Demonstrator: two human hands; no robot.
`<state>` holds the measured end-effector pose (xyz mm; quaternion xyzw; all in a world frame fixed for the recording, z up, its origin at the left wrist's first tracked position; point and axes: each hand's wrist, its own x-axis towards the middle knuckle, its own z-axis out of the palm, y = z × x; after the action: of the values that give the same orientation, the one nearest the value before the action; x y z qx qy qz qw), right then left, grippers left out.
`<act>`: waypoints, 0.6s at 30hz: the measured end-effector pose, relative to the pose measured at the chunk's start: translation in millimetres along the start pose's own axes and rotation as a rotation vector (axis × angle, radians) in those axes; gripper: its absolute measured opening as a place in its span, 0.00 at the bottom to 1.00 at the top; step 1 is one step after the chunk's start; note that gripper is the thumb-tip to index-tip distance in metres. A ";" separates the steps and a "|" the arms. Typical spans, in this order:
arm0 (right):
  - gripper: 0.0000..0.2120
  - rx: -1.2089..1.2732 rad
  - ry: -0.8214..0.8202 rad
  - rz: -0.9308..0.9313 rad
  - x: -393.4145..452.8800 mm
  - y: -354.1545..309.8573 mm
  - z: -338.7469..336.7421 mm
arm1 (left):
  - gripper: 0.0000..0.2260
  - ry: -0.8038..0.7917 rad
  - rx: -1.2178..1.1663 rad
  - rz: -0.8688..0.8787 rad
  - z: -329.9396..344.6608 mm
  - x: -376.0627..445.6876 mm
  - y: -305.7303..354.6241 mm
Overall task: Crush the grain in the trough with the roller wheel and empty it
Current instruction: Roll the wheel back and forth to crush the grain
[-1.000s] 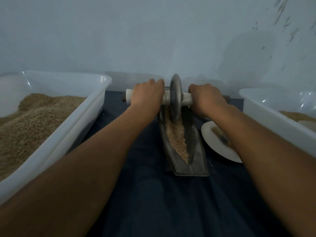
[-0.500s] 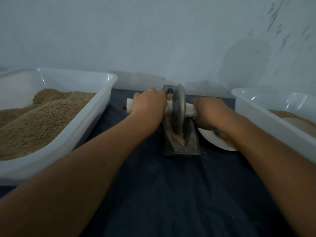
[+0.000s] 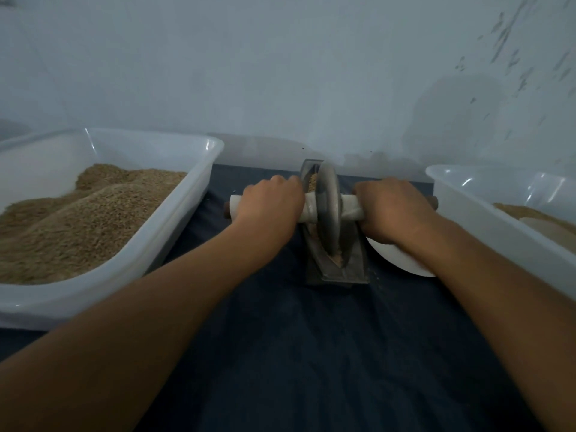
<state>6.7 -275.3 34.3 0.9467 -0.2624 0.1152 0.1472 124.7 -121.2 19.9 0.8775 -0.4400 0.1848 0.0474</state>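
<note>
Both forearms reach in from the near edge over the dark cloth (image 3: 311, 353) that covers the tabletop, one on each side, likely so the push stays even. The trough (image 3: 335, 269), a narrow grey metal boat, lies lengthwise at mid-tabletop, its near end toward the person and its far end toward the back edge, which lets the wheel run straight away and back. The roller wheel (image 3: 328, 210) stands upright in its groove near the near end. The left hand (image 3: 271, 204) has its grip curled tight round the pale axle left of the disc; the right hand (image 3: 389, 210) is wrapped round it on the right. Tan grain (image 3: 312, 182) shows in the groove beyond the disc, with a little crushed at its foot. A white plate (image 3: 402, 260) sits just right of the trough, partly under the right wrist. White tubs of grain flank the left (image 3: 199, 179) and right (image 3: 467, 201) edges, probably supply and receiver.
</note>
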 end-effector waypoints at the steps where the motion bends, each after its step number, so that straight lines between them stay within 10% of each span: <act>1: 0.09 0.015 -0.008 -0.003 5.0 1.5 5.0 | 0.15 0.014 0.014 0.005 2.7 5.3 0.8; 18: 0.17 0.021 -0.056 -0.075 101.5 21.0 34.5 | 0.11 0.074 -0.002 0.014 34.5 93.0 -12.9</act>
<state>85.2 -351.2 36.8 0.9602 -0.2293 0.0860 0.1340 195.3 -192.0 23.0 0.8669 -0.4442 0.2171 0.0631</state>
